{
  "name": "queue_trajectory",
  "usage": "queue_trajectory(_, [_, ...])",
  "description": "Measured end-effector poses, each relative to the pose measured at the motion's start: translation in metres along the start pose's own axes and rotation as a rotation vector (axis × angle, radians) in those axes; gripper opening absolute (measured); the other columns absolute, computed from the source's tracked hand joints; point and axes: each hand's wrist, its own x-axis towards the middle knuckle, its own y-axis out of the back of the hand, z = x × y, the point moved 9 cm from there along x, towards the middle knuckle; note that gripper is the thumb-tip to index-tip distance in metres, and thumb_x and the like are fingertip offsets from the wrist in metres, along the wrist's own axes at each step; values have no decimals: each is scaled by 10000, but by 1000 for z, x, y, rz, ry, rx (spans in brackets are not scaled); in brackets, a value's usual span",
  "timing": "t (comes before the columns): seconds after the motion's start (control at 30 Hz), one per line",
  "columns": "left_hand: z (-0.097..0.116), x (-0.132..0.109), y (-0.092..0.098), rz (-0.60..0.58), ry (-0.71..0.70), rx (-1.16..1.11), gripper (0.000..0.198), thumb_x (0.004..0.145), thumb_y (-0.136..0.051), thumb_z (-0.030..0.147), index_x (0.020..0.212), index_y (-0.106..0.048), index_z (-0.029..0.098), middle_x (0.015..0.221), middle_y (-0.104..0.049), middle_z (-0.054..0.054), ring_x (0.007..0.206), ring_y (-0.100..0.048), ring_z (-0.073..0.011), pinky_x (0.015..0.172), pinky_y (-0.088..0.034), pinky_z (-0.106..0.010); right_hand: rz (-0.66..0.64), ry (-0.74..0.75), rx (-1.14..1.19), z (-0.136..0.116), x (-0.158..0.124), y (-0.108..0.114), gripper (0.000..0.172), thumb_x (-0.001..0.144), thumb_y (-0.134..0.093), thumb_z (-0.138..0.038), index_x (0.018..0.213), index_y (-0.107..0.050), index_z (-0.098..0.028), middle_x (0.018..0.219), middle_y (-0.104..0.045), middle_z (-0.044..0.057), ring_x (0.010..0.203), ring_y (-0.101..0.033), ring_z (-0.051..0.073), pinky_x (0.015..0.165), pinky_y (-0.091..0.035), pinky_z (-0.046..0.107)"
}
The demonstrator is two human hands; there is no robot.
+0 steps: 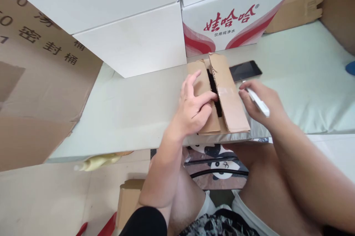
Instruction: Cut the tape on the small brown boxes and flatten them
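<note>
A small brown cardboard box (234,112) lies on the pale green cloth in front of me, its two top flaps parted by a dark gap with rough edges. My left hand (192,108) rests on the left flap. Its index finger reaches to the gap, with the thumb close by and the other fingers spread and raised. Right of the box, my right hand (262,101) is closed around a slim white pen-shaped tool (257,101), its squared end pointing toward me. I cannot tell whether it is a pen or a cutter. What lies inside the box is hidden.
Behind the box stand a white carton with red lettering (224,30) and plain white boxes (133,40). A dark phone (246,70) lies right of the box. A large brown carton (36,91) fills the left side. Below the cloth edge sits another open cardboard box (127,202).
</note>
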Motion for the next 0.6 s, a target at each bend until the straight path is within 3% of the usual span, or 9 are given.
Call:
queue_trajectory(0.07, [0,-1,13,54,-30,-21,214,986,-499,305,933,-682,207,1624,-342,-135,1614,-215,-364,1289,-288,-595,-145,-56,-175,7,-1,-14,315,916,-480,-399,1106,-668,-231,1034,-769,155,890,-706,354,715,-477,433])
queue_trajectory(0.17, [-9,-4,31,162,-20,-64,325,1000,-525,444,793,-581,200,1491,-480,-152,1575,-297,-365,1249,-369,-561,-239,-149,-351,15,-7,-21,369,879,-500,-325,1191,-674,-234,1099,-771,156,887,-708,362,639,-433,405])
queue_trajectory(0.33, [-20,-10,48,243,-8,-153,447,976,-555,553,702,-514,202,1414,-525,-139,1513,-403,-352,1241,-384,-547,-301,-193,-342,16,-12,-26,491,839,-536,-317,1304,-673,-240,1043,-790,148,876,-710,361,669,-484,437])
queue_trajectory(0.43, [-19,-13,51,231,-42,-292,452,966,-537,551,675,-505,206,1444,-509,-119,1453,-484,-348,1186,-454,-538,-89,-182,-83,12,-4,-10,488,835,-540,-341,1294,-659,-226,1084,-781,139,910,-714,320,815,-539,485])
queue_trajectory(0.53, [-20,-12,45,180,-15,-462,450,932,-544,538,638,-488,203,1467,-516,-96,1330,-586,-354,1083,-530,-546,185,-82,428,11,4,5,475,812,-514,-385,1240,-612,-205,1258,-722,163,1049,-723,283,873,-570,431])
queue_trajectory(0.6, [-19,-11,37,130,-7,-579,476,908,-547,564,614,-462,200,1484,-525,-80,1238,-634,-350,1018,-558,-548,241,4,574,11,7,4,510,810,-457,-447,1248,-565,-209,1338,-686,179,1173,-706,291,885,-580,414])
